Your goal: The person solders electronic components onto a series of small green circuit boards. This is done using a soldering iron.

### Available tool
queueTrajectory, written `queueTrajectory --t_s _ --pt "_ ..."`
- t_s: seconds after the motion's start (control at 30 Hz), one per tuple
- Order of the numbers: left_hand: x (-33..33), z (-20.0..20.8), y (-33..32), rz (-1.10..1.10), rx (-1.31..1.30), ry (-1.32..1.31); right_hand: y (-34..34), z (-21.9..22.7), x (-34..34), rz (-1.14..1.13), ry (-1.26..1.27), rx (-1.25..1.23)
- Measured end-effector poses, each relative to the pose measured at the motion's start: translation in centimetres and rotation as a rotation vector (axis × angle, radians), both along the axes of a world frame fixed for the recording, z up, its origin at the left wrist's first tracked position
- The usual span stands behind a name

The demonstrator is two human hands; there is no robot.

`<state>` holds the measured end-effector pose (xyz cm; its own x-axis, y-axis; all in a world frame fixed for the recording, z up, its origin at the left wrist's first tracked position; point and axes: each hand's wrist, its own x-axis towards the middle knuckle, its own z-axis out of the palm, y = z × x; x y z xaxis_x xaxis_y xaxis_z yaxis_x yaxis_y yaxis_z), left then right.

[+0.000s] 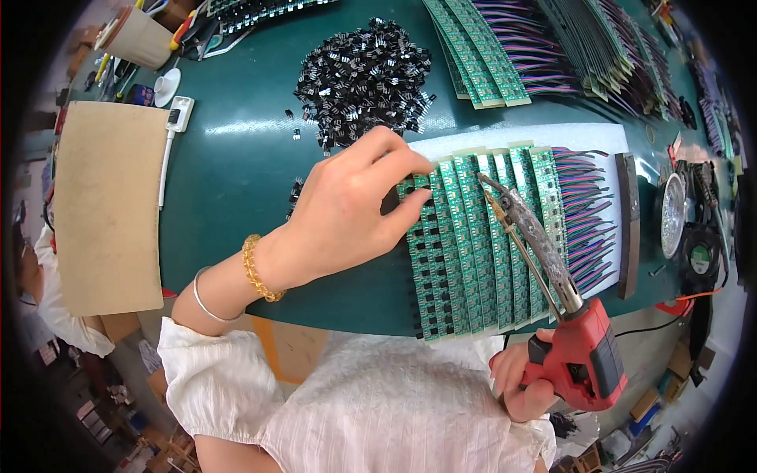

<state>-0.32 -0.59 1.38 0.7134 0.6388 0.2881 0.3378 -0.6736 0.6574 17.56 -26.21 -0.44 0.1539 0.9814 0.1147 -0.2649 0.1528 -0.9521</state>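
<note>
My left hand point(347, 197) reaches over the near edge of the table, thumb and index finger pinched at the top of the leftmost green circuit board point(430, 260). A small black component seems to be between the fingertips, partly hidden. Rows of similar black components run down this board. More boards point(498, 260) overlap to its right, with bundles of coloured wires point(585, 221) at their right end. My right hand point(520, 382) wraps round the handle of a red soldering gun point(587, 355). Its metal tip point(482, 178) points up and left, over the boards near their upper part.
A heap of black components point(363, 79) lies beyond my left hand. Wired board stacks point(489, 55) occupy the far right. A white pad point(441, 147) lies under the boards, a dark bar point(627, 225) beside it. Brown cardboard point(110, 213) is at left; a round metal dish point(672, 214) at right.
</note>
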Motion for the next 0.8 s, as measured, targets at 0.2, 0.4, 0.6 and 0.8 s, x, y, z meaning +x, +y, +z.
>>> queueTrajectory --t_s 0.2,0.4,0.6,0.8 --pt "-5.0 2.8 4.1 0.449 0.070 -0.026 -1.0 0.3 -2.0 -0.370 0.022 -0.111" --pt "-7.6 -0.6 4.7 0.410 0.128 0.244 -0.2 0.9 -2.2 -0.506 -0.004 -0.207" --pt "-6.3 -1.5 4.7 0.339 0.362 0.292 0.1 -0.3 -0.2 -0.178 0.036 0.069" --pt "-6.3 -0.8 4.8 0.315 0.245 0.385 -0.6 0.5 -2.2 -0.465 0.020 -0.149"
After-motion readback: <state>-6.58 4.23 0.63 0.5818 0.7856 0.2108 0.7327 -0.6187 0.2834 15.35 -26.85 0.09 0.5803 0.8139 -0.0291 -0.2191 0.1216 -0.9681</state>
